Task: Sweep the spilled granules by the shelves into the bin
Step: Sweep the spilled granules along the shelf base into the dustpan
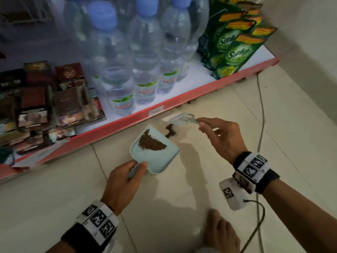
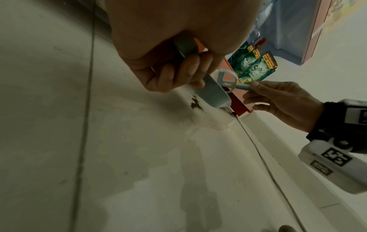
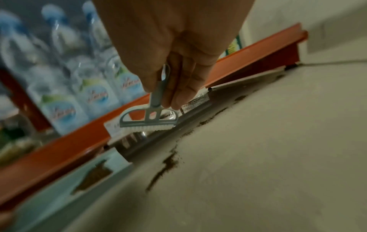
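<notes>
Left hand (image 1: 125, 181) gripping the dustpan (image 1: 155, 152), I'm pinching the brush (image 1: 182, 118) in my right hand (image 1: 221, 136); next, sweeping remaining granules (image 1: 170, 130) in.

Both forearms reach forward and down, each wrist wrapped in a marker-patterned band. The left hand (image 1: 122, 181) has its fingers curled round a handle, thumb (image 1: 141, 166) laid along the top. The right hand (image 1: 223, 137), knuckles up, pinches a thin handle at its fingertips (image 3: 178, 100).
</notes>
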The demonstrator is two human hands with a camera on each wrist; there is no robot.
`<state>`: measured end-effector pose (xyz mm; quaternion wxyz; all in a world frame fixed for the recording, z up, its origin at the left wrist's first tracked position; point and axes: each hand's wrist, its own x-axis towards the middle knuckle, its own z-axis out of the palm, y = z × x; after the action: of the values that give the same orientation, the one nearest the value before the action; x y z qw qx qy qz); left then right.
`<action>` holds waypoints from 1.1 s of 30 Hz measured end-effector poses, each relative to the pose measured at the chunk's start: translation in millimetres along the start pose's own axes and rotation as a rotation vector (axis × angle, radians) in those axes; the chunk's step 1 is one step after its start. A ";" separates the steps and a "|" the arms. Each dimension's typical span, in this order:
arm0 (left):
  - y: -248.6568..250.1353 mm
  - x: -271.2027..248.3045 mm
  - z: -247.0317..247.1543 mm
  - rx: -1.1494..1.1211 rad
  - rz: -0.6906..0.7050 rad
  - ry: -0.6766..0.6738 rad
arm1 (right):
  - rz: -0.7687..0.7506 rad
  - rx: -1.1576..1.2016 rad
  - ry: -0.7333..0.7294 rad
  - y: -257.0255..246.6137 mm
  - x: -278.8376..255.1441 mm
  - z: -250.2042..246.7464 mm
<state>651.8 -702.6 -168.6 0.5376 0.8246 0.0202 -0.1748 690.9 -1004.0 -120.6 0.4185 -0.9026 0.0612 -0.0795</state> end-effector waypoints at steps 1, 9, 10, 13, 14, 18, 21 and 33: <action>7.2 2.6 4.1 0.007 0.003 -0.005 | 0.065 0.110 0.020 4.3 0.5 -3.7; 72.0 21.5 36.6 -0.008 -0.008 -0.025 | 0.232 0.520 0.072 20.9 12.9 -50.8; 79.3 23.0 41.4 -0.016 0.000 -0.051 | 0.231 0.537 0.073 22.9 15.7 -59.7; 92.5 34.5 62.2 -0.019 0.008 -0.101 | 0.207 0.494 0.069 35.0 24.3 -84.9; 95.2 39.3 69.7 -0.017 0.005 -0.112 | 0.188 0.452 0.081 40.1 27.6 -92.3; 105.5 61.7 96.6 0.006 0.037 -0.200 | 0.136 0.107 0.225 68.8 47.5 -119.4; 113.7 79.7 113.4 0.022 0.055 -0.271 | 0.118 -0.126 0.385 96.2 69.5 -136.1; 116.2 154.0 159.9 0.058 0.016 -0.327 | 0.360 -0.764 0.306 178.6 216.4 -159.5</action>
<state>779.3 -918.3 -171.9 0.5109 0.8006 -0.0793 -0.3029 864.1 -1276.0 -135.7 0.0486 -0.9452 0.3036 -0.1099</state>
